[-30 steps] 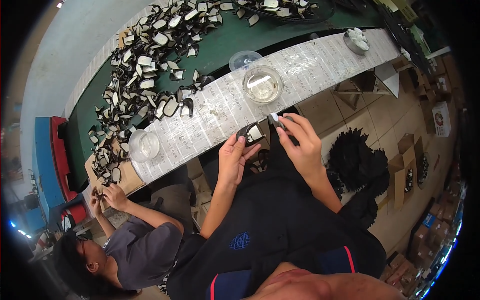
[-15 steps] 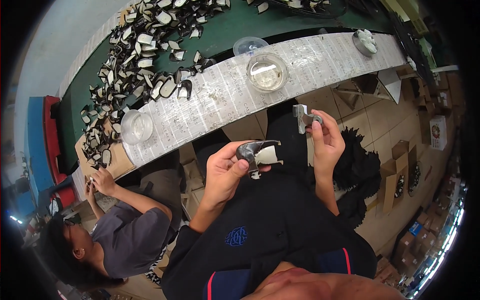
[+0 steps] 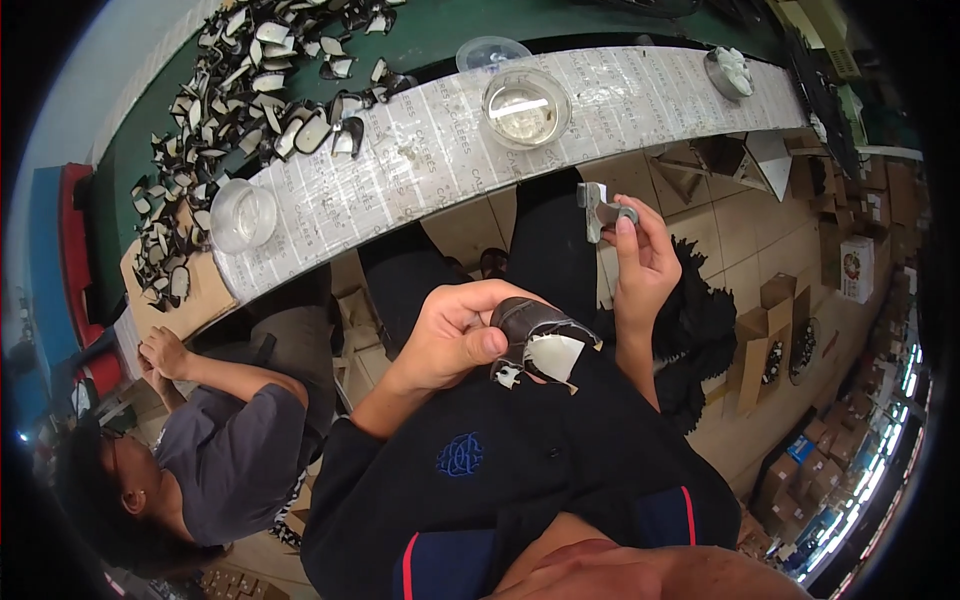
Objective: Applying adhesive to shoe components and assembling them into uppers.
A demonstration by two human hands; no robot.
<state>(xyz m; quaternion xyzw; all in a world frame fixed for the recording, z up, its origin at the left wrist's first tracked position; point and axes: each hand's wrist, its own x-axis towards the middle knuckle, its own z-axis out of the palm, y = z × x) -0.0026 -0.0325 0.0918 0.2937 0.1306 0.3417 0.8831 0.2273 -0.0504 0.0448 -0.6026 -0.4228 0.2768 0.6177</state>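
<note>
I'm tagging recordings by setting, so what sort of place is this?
Most likely a small workshop or factory floor: many small black-and-white curved pieces lie heaped on a long green table, a co-worker is at its left end, and cardboard boxes stand at the right.

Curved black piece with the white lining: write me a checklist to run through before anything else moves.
1. Left hand has a grip on the curved black piece: ok, thumb and fingers hold it.
2. White lining exposed to view: ok, much of it shows.
3. Right hand holds the small metal tool: ok.
4. Tool in contact with the piece: not ok, they are apart.
5. Tool's working edge clean: cannot tell, too small to see.
6. Co-worker's hands clear of both: ok, they are well off to the left.
</note>
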